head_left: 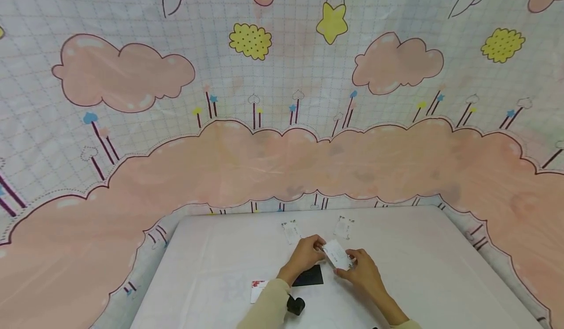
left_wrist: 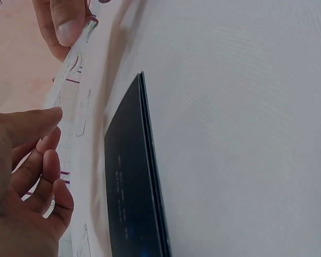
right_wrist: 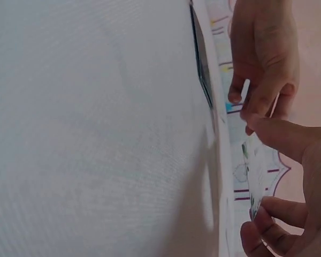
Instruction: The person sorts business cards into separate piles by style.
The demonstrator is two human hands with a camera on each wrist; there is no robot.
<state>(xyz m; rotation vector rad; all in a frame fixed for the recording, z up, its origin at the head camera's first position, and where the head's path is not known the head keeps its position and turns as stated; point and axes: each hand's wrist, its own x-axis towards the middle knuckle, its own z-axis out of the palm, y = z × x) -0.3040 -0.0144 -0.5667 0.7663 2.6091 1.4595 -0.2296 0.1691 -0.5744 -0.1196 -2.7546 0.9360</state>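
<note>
A white card [head_left: 337,254] with small print and greenery at its edge is held up, tilted, above the table. My left hand [head_left: 305,254] pinches it at its left side between thumb and fingers. Its right side is held by the thumb and fingers of my right hand [head_left: 364,269]. The right wrist view shows the card [right_wrist: 254,174] nearly edge-on between both hands. Below the left hand lies a black card-like piece [head_left: 310,276]; in the left wrist view this black piece [left_wrist: 131,176] shows two layers and faint lettering.
Two white cards with leafy corners, a left one [head_left: 291,232] and a right one [head_left: 343,227], lie farther back on the white table [head_left: 423,250]. A white card with red decoration [head_left: 257,290] lies partly behind the left sleeve [head_left: 266,307]. A cloud-patterned cloth [head_left: 282,167] hangs behind.
</note>
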